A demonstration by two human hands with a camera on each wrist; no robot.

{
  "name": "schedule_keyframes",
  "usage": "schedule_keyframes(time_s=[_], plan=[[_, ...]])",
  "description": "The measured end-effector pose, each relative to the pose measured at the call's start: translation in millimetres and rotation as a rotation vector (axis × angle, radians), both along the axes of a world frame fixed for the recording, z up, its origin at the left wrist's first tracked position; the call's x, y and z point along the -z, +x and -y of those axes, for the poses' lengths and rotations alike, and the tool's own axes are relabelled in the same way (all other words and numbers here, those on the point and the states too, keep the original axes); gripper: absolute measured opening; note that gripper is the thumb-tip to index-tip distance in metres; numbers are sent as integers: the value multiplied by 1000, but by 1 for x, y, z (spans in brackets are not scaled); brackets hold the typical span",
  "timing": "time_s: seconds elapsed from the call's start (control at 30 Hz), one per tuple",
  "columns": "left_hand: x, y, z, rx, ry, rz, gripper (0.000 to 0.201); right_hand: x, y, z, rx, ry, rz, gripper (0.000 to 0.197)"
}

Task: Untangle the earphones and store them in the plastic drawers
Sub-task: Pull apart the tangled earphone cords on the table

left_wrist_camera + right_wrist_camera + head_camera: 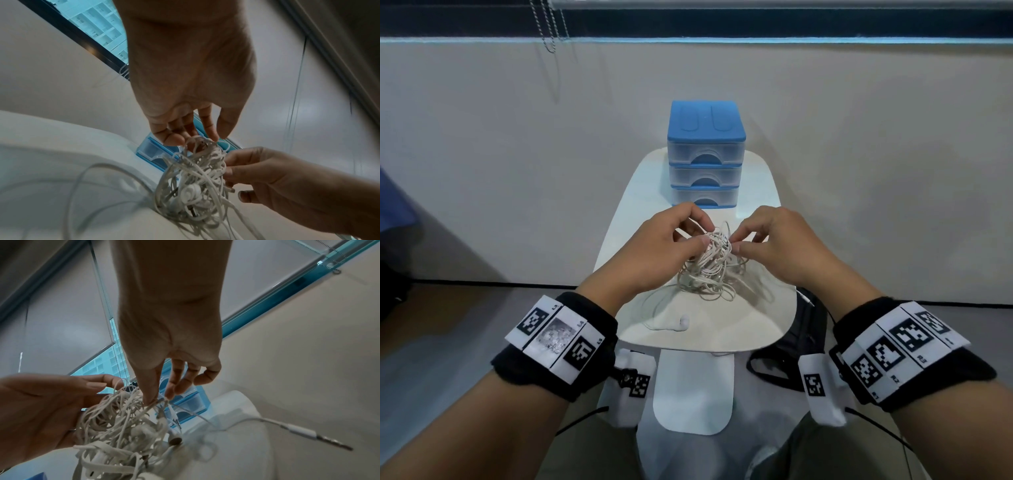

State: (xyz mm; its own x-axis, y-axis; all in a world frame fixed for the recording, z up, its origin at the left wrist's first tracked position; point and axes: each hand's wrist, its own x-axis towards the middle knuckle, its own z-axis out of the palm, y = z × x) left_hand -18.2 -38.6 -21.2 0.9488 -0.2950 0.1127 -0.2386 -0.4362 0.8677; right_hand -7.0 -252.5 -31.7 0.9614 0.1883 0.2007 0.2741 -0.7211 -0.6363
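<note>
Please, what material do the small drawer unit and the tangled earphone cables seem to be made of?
The small blue-topped drawer unit looks like moulded plastic: an opaque, matte blue lid and frame, and frosted, translucent drawer fronts with recessed pulls. The tangled white earphone cables look like thin, flexible rubbery plastic sheathing with a smooth, dull finish; one white earbud seems to be hard, glossy plastic.

Smooth white rubbery cord on the earphones (710, 265); translucent plastic with matt blue trim on the drawers (705, 154); shiny metal on the plug (333, 442); smooth matt desk (763, 192).
</note>
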Motion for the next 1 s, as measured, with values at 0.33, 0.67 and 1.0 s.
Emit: schedule_keyframes(time_s=[0.33,0.67,1.0], plan=[[3,-4,-1,14,-68,-64,35,6,-9,-4,-77,395,-183,10],[4,-2,-2,26,-48,-3,28,4,-11,-4,-74,462,-254,8],[10,0,-2,-3,29,95,21,8,-9,-5,-101,481,-364,5]])
